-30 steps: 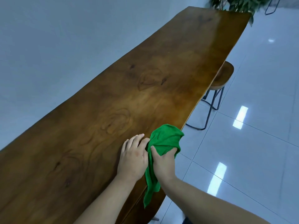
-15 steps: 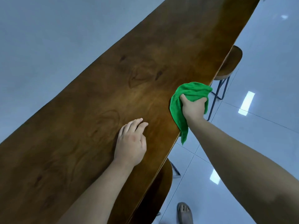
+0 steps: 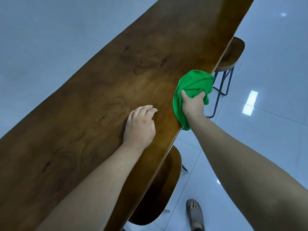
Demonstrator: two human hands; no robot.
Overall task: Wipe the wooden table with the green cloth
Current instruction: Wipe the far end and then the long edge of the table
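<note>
The long wooden table [image 3: 116,64] runs slantwise from the lower left of the frame to the top right, its dark grain glossy under the light. The person's right hand [image 3: 192,105] is right of centre, at the table's right edge, fingers bunched tight around the green cloth [image 3: 193,82]. The cloth is pressed against the edge there: most of it lies crumpled on the wood above the knuckles, and a tail hangs down beside the wrist, over the rim. The left hand [image 3: 140,127] sits just left of it, near the middle of the frame, apart from the cloth. It rests palm down on the tabletop, fingers loosely bent with their tips on the wood, holding nothing.

A round wooden stool [image 3: 231,55] on thin dark legs stands tucked under the table's edge at the upper right. A second stool [image 3: 160,197] is partly under the edge at the lower centre. At the bottom of the frame a sandalled foot [image 3: 195,214] stands on the shiny pale tiled floor [image 3: 266,130].
</note>
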